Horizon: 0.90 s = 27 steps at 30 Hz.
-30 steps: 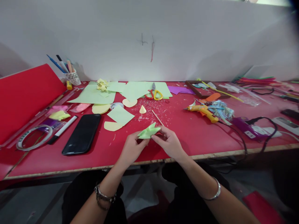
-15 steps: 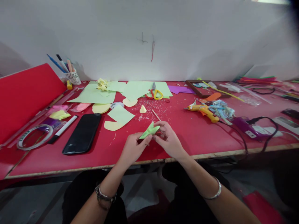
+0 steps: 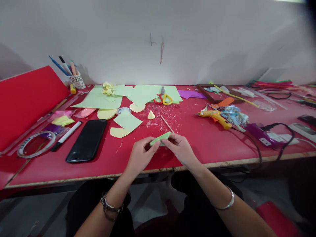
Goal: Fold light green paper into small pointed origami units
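A small folded piece of light green paper point(image 3: 161, 137) is held between my two hands above the front of the red table point(image 3: 202, 144). My left hand point(image 3: 142, 152) pinches its left end, thumb on the near side. On its right end, my right hand point(image 3: 181, 148) closes thumb and fingers. Just beyond the hands lies a thin wooden stick point(image 3: 167, 124). Farther back a small cream paper cone point(image 3: 151, 114) stands upright among white scraps. Left of it lie a pale green paper piece point(image 3: 128, 120) and a cut cream piece point(image 3: 119, 132).
Scissors point(image 3: 163, 96) rest on green sheets point(image 3: 93, 98) at the back. A black phone point(image 3: 87, 141) and marker point(image 3: 66, 136) lie on the left. On the right are a yellow glue gun point(image 3: 214, 118), its cord, a purple power strip point(image 3: 264, 135) and a brown tray point(image 3: 219, 94).
The green paper's raised, spread flaps now look flatter and closed together. My right fingers have come down onto its right end, uncovering more of the wooden stick.
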Tool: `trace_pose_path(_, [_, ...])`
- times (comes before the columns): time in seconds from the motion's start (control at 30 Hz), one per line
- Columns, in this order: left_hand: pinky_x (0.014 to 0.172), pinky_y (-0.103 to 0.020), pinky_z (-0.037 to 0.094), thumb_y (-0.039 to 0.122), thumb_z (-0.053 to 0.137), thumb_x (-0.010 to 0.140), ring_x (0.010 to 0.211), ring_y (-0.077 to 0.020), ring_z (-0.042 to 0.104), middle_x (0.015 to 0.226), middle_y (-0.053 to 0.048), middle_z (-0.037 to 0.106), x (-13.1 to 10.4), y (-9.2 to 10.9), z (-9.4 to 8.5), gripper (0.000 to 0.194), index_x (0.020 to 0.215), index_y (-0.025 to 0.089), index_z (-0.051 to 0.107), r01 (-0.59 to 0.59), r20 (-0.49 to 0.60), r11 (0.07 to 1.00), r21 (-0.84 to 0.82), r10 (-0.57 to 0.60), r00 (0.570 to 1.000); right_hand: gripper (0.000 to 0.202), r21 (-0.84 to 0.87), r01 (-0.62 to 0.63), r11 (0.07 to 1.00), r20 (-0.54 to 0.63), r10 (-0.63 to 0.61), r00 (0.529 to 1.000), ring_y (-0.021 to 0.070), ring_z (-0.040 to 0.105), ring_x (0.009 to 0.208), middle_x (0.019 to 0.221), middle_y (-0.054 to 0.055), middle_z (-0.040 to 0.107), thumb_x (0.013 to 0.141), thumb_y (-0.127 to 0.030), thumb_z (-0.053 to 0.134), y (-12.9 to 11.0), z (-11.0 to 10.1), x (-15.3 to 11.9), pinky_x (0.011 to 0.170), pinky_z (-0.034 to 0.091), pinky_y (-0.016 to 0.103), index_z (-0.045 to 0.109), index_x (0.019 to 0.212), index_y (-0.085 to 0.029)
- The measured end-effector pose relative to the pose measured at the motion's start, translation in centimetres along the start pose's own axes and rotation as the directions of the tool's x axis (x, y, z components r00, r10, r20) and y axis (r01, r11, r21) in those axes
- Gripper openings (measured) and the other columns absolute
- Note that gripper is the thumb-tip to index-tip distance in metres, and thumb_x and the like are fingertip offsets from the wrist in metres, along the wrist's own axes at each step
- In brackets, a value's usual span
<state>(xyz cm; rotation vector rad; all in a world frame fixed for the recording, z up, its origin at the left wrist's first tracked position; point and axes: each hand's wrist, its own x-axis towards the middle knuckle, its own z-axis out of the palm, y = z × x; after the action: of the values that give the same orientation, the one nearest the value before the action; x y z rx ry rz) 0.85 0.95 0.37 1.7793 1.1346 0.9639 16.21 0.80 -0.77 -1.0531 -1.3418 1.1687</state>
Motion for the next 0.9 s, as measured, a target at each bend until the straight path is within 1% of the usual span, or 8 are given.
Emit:
trace_pose_path(0.1, [0.058, -0.019, 0.04, 0.037, 0.046, 0.083, 0.063, -0.0117, 0.053, 0.068, -0.001, 0.06, 0.06, 0.09, -0.09, 0.028, 0.079, 0.014, 0.06, -0.017, -0.027, 1.0, -0.018, 0.017, 1.0, 0.017, 0.013, -0.049, 0.999, -0.008, 0.049, 0.999, 0.0075, 0.052, 0.05, 0.061, -0.003, 0.058, 0.07, -0.033, 0.062, -0.07, 0.07, 0.01, 0.049, 0.045, 0.021, 0.058, 0.078, -0.018])
trace_pose_path(0.17, [0.061, -0.02, 0.041, 0.036, 0.046, 0.083, 0.064, -0.0123, 0.054, 0.067, -0.001, 0.06, 0.08, 0.1, -0.06, 0.027, 0.076, 0.014, 0.06, -0.021, -0.02, 1.0, 0.0, 0.021, 1.0, 0.023, 0.044, -0.053, 0.998, -0.037, 0.054, 0.998, 0.0065, 0.049, 0.046, 0.06, -0.005, 0.056, 0.069, -0.031, 0.063, -0.13, 0.16, 0.0, 0.045, 0.043, 0.019, 0.054, 0.088, -0.02])
trace_pose_path(0.27, [0.06, -0.021, 0.042, 0.035, 0.048, 0.082, 0.064, -0.0134, 0.056, 0.068, -0.002, 0.062, 0.08, 0.02, 0.07, 0.026, 0.078, 0.014, 0.062, 0.008, -0.008, 1.0, -0.019, -0.009, 1.0, 0.035, 0.064, 0.013, 0.998, -0.105, -0.006, 0.994, 0.007, 0.051, 0.05, 0.063, -0.006, 0.055, 0.069, -0.028, 0.064, -0.09, 0.28, -0.05, 0.048, 0.044, 0.02, 0.047, 0.099, -0.023])
trace_pose_path(0.37, [0.061, -0.022, 0.044, 0.035, 0.049, 0.081, 0.061, -0.0133, 0.057, 0.069, -0.002, 0.064, 0.07, -0.05, 0.16, 0.026, 0.084, 0.013, 0.063, 0.039, -0.006, 0.997, -0.062, -0.039, 0.999, 0.023, 0.008, 0.085, 0.996, -0.11, -0.083, 0.99, 0.0095, 0.055, 0.063, 0.071, -0.002, 0.059, 0.069, -0.028, 0.063, 0.15, 0.3, -0.11, 0.058, 0.046, 0.023, 0.053, 0.089, -0.022])
trace_pose_path(0.43, [0.061, -0.022, 0.045, 0.034, 0.049, 0.081, 0.061, -0.013, 0.058, 0.069, -0.002, 0.064, 0.07, -0.02, 0.15, 0.026, 0.086, 0.013, 0.063, 0.042, -0.007, 0.996, -0.079, -0.043, 0.999, 0.016, -0.026, 0.078, 0.997, -0.093, -0.08, 0.992, 0.0116, 0.057, 0.068, 0.074, 0.0, 0.061, 0.07, -0.029, 0.063, 0.27, 0.26, -0.14, 0.062, 0.047, 0.025, 0.058, 0.082, -0.02])
trace_pose_path(0.53, [0.063, -0.022, 0.045, 0.033, 0.05, 0.081, 0.063, -0.0129, 0.059, 0.074, -0.003, 0.066, 0.07, 0.07, 0.09, 0.025, 0.087, 0.013, 0.063, 0.033, 0.004, 0.994, -0.102, -0.033, 0.999, 0.014, -0.052, 0.044, 0.998, -0.092, -0.049, 0.995, 0.0131, 0.057, 0.068, 0.074, 0.001, 0.063, 0.07, -0.029, 0.062, 0.2, 0.19, -0.19, 0.063, 0.047, 0.026, 0.061, 0.079, -0.019])
trace_pose_path(0.7, [0.063, -0.021, 0.046, 0.032, 0.05, 0.081, 0.064, -0.0126, 0.06, 0.076, -0.003, 0.067, 0.1, 0.23, 0.0, 0.026, 0.092, 0.013, 0.064, 0.031, 0.033, 0.989, -0.147, -0.026, 0.999, 0.01, -0.122, 0.088, 0.989, -0.103, -0.101, 0.99, 0.0126, 0.057, 0.068, 0.072, 0.001, 0.062, 0.072, -0.028, 0.061, -0.22, 0.14, -0.27, 0.064, 0.046, 0.026, 0.061, 0.074, -0.018])
trace_pose_path(0.9, [0.067, -0.022, 0.047, 0.028, 0.044, 0.082, 0.072, -0.0145, 0.06, 0.079, -0.004, 0.067, 0.33, 0.4, -0.17, 0.028, 0.09, 0.011, 0.065, 0.054, 0.029, 0.982, -0.18, -0.049, 0.998, 0.01, -0.06, 0.065, 0.996, -0.098, -0.07, 0.993, 0.0121, 0.058, 0.067, 0.072, 0.0, 0.063, 0.07, -0.028, 0.062, -0.13, 0.05, -0.13, 0.066, 0.047, 0.026, 0.061, 0.075, -0.019])
